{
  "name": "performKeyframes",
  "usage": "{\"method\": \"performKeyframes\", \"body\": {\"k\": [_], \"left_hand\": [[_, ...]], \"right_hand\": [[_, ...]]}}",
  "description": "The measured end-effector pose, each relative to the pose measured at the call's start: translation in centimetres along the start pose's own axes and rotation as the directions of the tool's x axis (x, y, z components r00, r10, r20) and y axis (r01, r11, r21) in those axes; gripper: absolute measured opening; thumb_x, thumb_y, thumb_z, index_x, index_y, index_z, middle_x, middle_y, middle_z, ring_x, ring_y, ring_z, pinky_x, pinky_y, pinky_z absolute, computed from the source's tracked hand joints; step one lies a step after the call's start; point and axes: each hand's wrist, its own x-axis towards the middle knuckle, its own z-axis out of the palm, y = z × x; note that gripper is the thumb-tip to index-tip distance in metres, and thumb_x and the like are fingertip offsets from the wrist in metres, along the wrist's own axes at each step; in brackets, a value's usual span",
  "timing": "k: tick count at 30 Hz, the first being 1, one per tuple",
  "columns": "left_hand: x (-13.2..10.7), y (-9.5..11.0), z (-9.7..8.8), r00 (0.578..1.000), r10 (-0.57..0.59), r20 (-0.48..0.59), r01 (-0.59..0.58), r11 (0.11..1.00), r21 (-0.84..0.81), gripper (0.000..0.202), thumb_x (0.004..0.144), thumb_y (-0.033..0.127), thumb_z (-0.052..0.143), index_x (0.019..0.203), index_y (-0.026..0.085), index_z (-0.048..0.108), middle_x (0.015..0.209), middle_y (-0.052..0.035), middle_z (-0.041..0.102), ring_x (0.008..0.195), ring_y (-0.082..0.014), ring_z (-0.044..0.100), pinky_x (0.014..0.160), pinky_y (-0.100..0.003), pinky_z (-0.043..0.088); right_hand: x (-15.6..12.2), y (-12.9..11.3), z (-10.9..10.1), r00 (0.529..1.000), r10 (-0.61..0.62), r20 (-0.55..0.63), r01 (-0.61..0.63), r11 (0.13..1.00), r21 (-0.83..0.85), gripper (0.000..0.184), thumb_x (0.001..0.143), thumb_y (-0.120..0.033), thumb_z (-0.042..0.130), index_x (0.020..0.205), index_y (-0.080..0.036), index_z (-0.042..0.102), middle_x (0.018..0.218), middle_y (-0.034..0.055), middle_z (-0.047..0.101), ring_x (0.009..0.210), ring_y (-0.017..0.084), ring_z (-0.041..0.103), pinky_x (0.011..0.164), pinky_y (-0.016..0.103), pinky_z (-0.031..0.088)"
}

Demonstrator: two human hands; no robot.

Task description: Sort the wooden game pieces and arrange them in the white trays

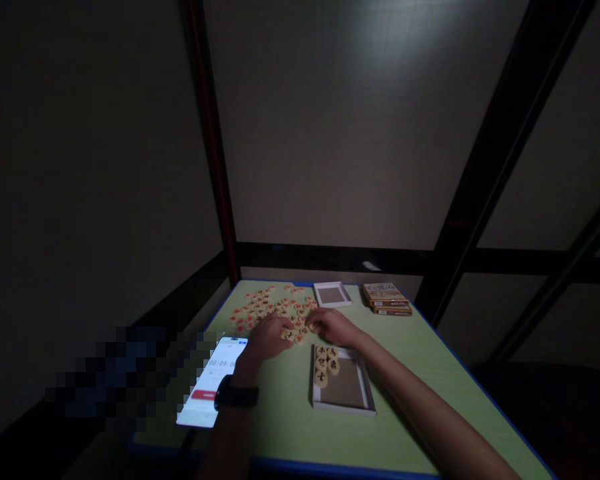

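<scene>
Round wooden Chinese chess pieces [260,301], marked in red or black, lie loosely spread over the far left of the table. My left hand [271,335] is at the near edge of the spread, fingers curled low among the pieces; what is under them is hidden. To its right, my right hand [334,325] reaches in with bent fingers pinched at a chess piece [312,327]. A shallow open box [344,408] sits nearer to me, below the right hand. Several black-marked pieces [321,378] lie face up in its left part.
On the left, a phone [200,395] with a running timer lies beside my left wrist. A second shallow tray [332,285] stands at the far edge. Stacked printed boxes [386,295] are at the far right. The green table [420,357] has a blue rim; walls close in behind it.
</scene>
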Motion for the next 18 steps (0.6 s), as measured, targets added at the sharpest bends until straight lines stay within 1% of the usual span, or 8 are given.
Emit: {"method": "performKeyframes", "body": {"k": [3,6,8,9,11,13,15,18], "left_hand": [[0.0,0.0,0.1,1.000,0.004,0.001,-0.004,1.000,0.003,0.032,0.070,0.015,0.070,0.101,0.021,0.069,0.112,-0.0059,0.065,0.110,-0.0227,0.059,0.096,-0.033,0.044],[0.4,-0.2,0.3,0.999,0.026,-0.020,-0.027,0.998,-0.051,0.032,0.071,0.014,0.068,0.103,0.021,0.067,0.109,-0.0042,0.066,0.103,-0.0211,0.060,0.091,-0.032,0.046],[0.8,-0.3,0.5,0.997,0.036,-0.062,-0.041,0.996,-0.078,0.032,0.075,0.011,0.063,0.105,0.021,0.067,0.105,-0.0033,0.067,0.098,-0.0190,0.061,0.090,-0.030,0.047],[1.0,-0.4,0.7,0.994,0.038,-0.101,-0.045,0.996,-0.075,0.032,0.077,0.009,0.058,0.106,0.021,0.068,0.104,-0.0034,0.067,0.098,-0.0183,0.061,0.091,-0.030,0.046],[1.3,-0.4,0.9,0.980,0.030,-0.197,-0.034,0.999,-0.021,0.036,0.081,0.005,0.048,0.107,0.020,0.069,0.105,-0.0048,0.067,0.102,-0.0184,0.060,0.096,-0.030,0.044],[1.4,-0.2,1.2,0.960,0.011,-0.279,0.011,0.997,0.078,0.040,0.084,0.004,0.043,0.109,0.020,0.070,0.108,-0.0070,0.068,0.107,-0.0207,0.058,0.100,-0.033,0.041],[1.4,0.1,1.5,0.949,0.003,-0.316,0.053,0.984,0.168,0.039,0.088,0.009,0.042,0.112,0.020,0.071,0.115,-0.0083,0.068,0.111,-0.0247,0.055,0.101,-0.038,0.040],[1.3,0.8,2.0,0.948,0.026,-0.317,0.048,0.973,0.225,0.035,0.092,0.020,0.044,0.117,0.022,0.069,0.127,-0.0075,0.066,0.117,-0.0282,0.050,0.100,-0.042,0.038]], "right_hand": [[-0.2,0.3,0.1,1.000,0.026,-0.006,-0.026,1.000,-0.004,0.036,0.074,0.000,0.058,0.102,-0.016,0.075,0.103,0.0096,0.074,0.098,0.021,0.067,0.090,0.030,0.049],[-0.5,0.4,0.2,0.997,0.062,-0.054,-0.064,0.997,-0.031,0.036,0.078,-0.002,0.058,0.107,-0.017,0.073,0.107,0.0106,0.072,0.100,0.022,0.066,0.091,0.031,0.049],[-0.7,0.5,0.3,0.992,0.070,-0.104,-0.074,0.996,-0.041,0.036,0.081,-0.004,0.057,0.112,-0.016,0.071,0.109,0.0122,0.070,0.102,0.022,0.065,0.092,0.033,0.048],[-0.8,0.5,0.3,0.989,0.065,-0.131,-0.070,0.997,-0.039,0.036,0.082,-0.005,0.056,0.114,-0.016,0.070,0.110,0.0127,0.068,0.102,0.022,0.064,0.092,0.033,0.048],[-0.8,0.6,0.4,0.984,0.042,-0.173,-0.046,0.999,-0.019,0.036,0.083,-0.003,0.053,0.113,-0.015,0.069,0.110,0.0129,0.067,0.103,0.022,0.063,0.093,0.033,0.048],[-0.8,0.8,0.5,0.981,0.018,-0.195,-0.019,1.000,-0.003,0.034,0.083,-0.001,0.051,0.108,-0.015,0.069,0.108,0.0124,0.066,0.103,0.022,0.063,0.094,0.034,0.047],[-0.8,0.9,0.6,0.979,0.008,-0.205,-0.008,1.000,0.000,0.034,0.081,0.002,0.051,0.105,-0.015,0.069,0.107,0.0122,0.065,0.103,0.022,0.062,0.094,0.034,0.047],[-0.9,0.9,0.6,0.978,0.017,-0.209,-0.019,1.000,-0.008,0.038,0.077,0.004,0.051,0.105,-0.015,0.068,0.106,0.0110,0.065,0.101,0.021,0.062,0.091,0.032,0.047]]}}
